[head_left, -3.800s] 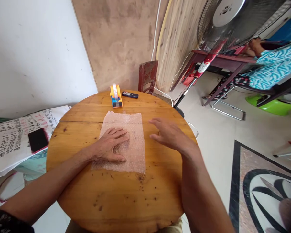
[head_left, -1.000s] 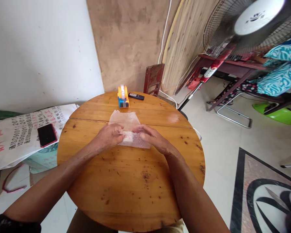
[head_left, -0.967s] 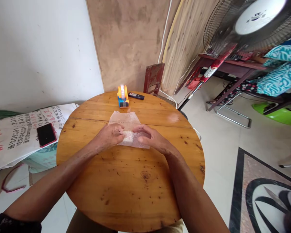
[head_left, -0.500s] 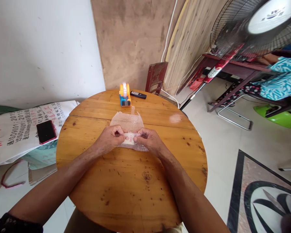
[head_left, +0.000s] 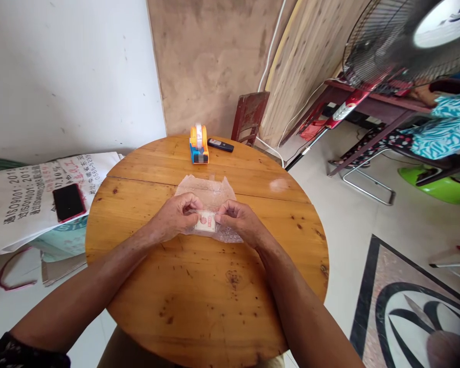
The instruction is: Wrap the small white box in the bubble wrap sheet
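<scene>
On the round wooden table (head_left: 199,296) lies a sheet of clear bubble wrap (head_left: 207,189), partly folded. A small whitish block with red printing (head_left: 206,222) sits on it between my hands, at the near side of the sheet. My left hand (head_left: 176,217) pinches the wrap at the block's left side, thumb and forefinger closed. At the right side my right hand (head_left: 237,220) pinches the wrap the same way. Past the sheet, near the far edge, stands an orange and blue tape dispenser (head_left: 198,144) with a roll of tape.
A dark handheld device (head_left: 220,145) lies beside the dispenser. A phone (head_left: 69,202) rests on white printed sacks (head_left: 19,204) at the left. Behind the table is a wooden chair (head_left: 250,115); a standing fan (head_left: 391,46) and a seated person (head_left: 452,125) are at the right.
The view has shifted slightly. My hands still pinch the wrap, and more of the block's printed face shows between them. The wrap spreads a little farther to the right.
</scene>
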The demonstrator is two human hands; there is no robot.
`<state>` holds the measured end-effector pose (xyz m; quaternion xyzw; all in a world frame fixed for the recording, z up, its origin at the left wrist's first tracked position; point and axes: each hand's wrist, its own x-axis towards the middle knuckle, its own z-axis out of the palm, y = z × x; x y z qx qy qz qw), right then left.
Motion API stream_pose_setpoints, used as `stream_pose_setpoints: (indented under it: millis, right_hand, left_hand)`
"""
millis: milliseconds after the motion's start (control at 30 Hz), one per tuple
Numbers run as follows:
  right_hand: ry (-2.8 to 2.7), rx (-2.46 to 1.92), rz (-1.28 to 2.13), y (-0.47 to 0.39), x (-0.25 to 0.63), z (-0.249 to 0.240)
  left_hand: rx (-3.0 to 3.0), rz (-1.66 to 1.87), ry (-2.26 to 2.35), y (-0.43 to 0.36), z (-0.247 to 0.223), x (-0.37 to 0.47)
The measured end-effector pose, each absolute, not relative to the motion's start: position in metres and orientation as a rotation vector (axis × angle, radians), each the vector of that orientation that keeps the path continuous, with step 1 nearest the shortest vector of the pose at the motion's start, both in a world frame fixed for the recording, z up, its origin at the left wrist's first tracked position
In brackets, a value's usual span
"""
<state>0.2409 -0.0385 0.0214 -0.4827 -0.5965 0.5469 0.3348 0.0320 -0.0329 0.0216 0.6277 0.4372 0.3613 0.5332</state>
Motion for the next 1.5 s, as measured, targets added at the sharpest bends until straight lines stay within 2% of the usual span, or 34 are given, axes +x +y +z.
stream_pose_setpoints:
  millis: [133,333,500,767,967,1100,1333,1500]
  right_hand:
    - [-1.769,-1.298,1.19,-0.036,0.243,0.017]
    - [-2.186,-1.174,0.402,-0.037,0.241,0.013]
    - [-2.271,-1.018,0.115,-0.045,0.234,0.027]
    - [-2.544,-0.929,-0.095,-0.058,0.222,0.035]
    - [-2.611,-0.996,-0.112,-0.055,0.223,0.032]
    - [-2.63,-1.016,-0.107,-0.057,0.222,0.035]
    - [-2.652,-1.05,-0.231,-0.061,0.215,0.035]
    - [-2.659,-1.097,-0.25,-0.062,0.21,0.036]
  left_hand:
    - [1.457,0.827,1.012,-0.032,0.024,0.032]
    - [1.489,0.803,1.053,-0.032,0.026,0.032]
    - [1.528,0.828,1.047,-0.031,0.024,0.031]
    - [1.568,0.813,1.023,-0.029,0.023,0.033]
    - [1.655,0.733,1.075,-0.028,0.037,0.018]
    - [1.757,0.694,1.245,-0.034,0.041,-0.005]
    - [1.872,0.651,1.552,-0.032,0.019,-0.017]
    - [1.923,0.603,1.715,-0.047,0.028,-0.026]
